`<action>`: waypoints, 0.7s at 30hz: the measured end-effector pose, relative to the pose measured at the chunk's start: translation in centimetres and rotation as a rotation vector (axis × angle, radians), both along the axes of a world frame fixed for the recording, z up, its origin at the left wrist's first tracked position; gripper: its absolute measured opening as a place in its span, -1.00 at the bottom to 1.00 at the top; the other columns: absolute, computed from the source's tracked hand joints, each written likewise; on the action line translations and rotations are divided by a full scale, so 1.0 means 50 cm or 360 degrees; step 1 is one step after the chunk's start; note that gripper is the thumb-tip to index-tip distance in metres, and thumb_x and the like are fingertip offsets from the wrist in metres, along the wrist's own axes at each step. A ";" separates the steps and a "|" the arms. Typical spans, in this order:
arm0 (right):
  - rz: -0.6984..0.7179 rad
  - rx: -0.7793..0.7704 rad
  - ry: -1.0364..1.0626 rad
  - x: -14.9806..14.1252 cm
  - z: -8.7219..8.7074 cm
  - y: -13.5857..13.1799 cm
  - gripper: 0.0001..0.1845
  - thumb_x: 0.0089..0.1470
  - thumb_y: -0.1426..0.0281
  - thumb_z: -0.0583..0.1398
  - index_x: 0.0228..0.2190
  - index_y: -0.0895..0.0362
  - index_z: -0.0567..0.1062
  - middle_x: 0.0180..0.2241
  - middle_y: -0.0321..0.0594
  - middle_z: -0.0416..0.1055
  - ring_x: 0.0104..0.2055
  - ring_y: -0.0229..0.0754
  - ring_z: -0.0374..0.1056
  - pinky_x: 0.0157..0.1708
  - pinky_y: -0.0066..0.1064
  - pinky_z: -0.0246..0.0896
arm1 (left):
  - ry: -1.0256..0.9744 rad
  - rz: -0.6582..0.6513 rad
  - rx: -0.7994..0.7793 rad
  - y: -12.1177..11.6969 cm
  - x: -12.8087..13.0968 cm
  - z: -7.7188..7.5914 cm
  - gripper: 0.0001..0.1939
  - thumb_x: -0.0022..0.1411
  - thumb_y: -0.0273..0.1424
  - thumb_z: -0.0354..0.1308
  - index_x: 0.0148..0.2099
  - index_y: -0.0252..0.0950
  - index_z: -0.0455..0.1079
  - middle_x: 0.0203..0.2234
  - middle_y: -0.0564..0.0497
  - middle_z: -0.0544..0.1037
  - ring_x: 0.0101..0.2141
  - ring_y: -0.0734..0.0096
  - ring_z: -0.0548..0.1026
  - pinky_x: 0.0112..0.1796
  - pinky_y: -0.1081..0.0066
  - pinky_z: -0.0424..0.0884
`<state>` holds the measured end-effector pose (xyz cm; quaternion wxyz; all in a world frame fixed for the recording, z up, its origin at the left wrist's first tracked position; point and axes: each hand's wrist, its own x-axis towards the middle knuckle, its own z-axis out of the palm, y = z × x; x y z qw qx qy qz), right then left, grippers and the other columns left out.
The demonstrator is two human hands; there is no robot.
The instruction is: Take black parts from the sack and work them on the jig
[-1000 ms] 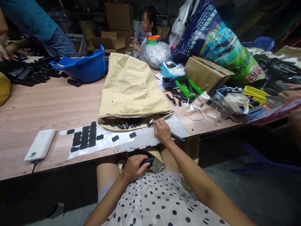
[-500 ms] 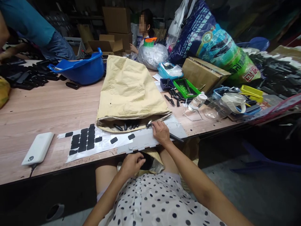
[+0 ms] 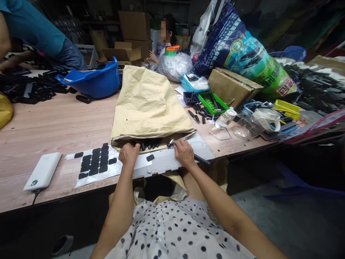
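My right hand [image 3: 184, 153] is closed around a hammer [image 3: 201, 159], its metal head poking out left of the fingers and its black handle out to the right. At the mouth of a tan paper sack [image 3: 151, 104], my left hand [image 3: 129, 154] has its fingers drawn together; whatever they pinch is hidden. Slim black parts [image 3: 150, 145] lie inside the sack's opening, just right of that hand. Beneath both hands runs a grey-white strip [image 3: 161, 162] along the table edge. A loose black rounded pad [image 3: 150, 158] rests between the hands.
Black pads on a white sheet [image 3: 115, 169] and a white power bank [image 3: 43, 171] lie left. A blue basin [image 3: 91, 81] stands behind. Rightward are a green tray [image 3: 212, 102], a bottle [image 3: 226, 118] and a clear jug [image 3: 250, 126]. An open sack [image 3: 176, 180] sits on my lap.
My left hand has risen from above the lap sack to the mouth of the tan sack on the table. My right hand stays in place with the hammer.
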<state>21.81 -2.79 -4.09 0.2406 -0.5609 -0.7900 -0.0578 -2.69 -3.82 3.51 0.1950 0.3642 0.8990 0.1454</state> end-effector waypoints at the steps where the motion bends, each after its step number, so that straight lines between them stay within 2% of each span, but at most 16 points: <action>1: 0.0000 -0.0005 0.0004 0.000 0.000 0.000 -0.75 0.22 0.47 0.10 -0.15 0.09 0.54 -0.28 -0.12 0.40 -0.20 -0.05 0.24 -0.24 -0.33 0.14 | -0.0025 0.0014 0.0018 -0.002 0.000 -0.003 -0.78 0.11 -0.19 0.17 -0.33 -0.21 0.53 -0.22 -0.22 0.66 -0.13 -0.09 0.57 -0.21 0.16 0.44; 8: 0.0011 -0.0044 0.0026 0.002 0.002 0.001 -0.76 0.23 0.46 0.10 -0.15 0.09 0.53 -0.27 -0.11 0.41 -0.19 -0.04 0.25 -0.24 -0.31 0.14 | 0.0028 -0.0073 0.0310 -0.014 -0.001 -0.051 -0.83 0.04 -0.21 0.21 -0.40 -0.19 0.45 -0.34 -0.20 0.62 -0.22 -0.13 0.55 -0.29 0.11 0.40; 11: 0.0013 -0.0035 0.0023 0.002 0.004 0.001 -0.76 0.22 0.46 0.10 -0.15 0.09 0.54 -0.27 -0.11 0.42 -0.19 -0.05 0.25 -0.24 -0.31 0.14 | 0.0073 -0.0072 0.0561 -0.021 -0.005 -0.068 -0.86 0.03 -0.25 0.22 -0.45 -0.18 0.40 -0.40 -0.12 0.59 -0.30 0.01 0.54 -0.35 0.21 0.38; 15: 0.0017 -0.0031 0.0027 0.001 0.005 0.001 -0.75 0.23 0.46 0.09 -0.14 0.09 0.54 -0.29 -0.12 0.40 -0.20 -0.05 0.25 -0.22 -0.31 0.15 | 0.0110 -0.0170 0.0887 -0.065 -0.003 -0.075 -0.85 0.13 -0.23 0.17 -0.35 -0.18 0.42 -0.42 0.00 0.56 -0.34 0.23 0.52 -0.37 0.36 0.34; 18: 0.0019 -0.0041 0.0024 0.002 0.006 0.000 -0.75 0.23 0.46 0.09 -0.13 0.09 0.54 -0.28 -0.11 0.40 -0.19 -0.05 0.25 -0.22 -0.32 0.16 | 0.0079 -0.0431 0.0901 -0.112 0.016 -0.081 -0.85 0.19 -0.24 0.14 -0.25 -0.19 0.44 -0.41 0.04 0.54 -0.37 0.31 0.50 -0.36 0.40 0.33; 21: 0.0015 -0.0047 0.0022 0.003 0.006 0.000 -0.75 0.23 0.46 0.09 -0.13 0.09 0.54 -0.28 -0.11 0.40 -0.20 -0.05 0.25 -0.21 -0.32 0.15 | 0.0013 -0.0860 0.0864 -0.138 0.038 -0.094 -0.84 0.22 -0.28 0.14 -0.19 -0.19 0.47 -0.35 0.03 0.54 -0.36 0.35 0.50 -0.32 0.42 0.36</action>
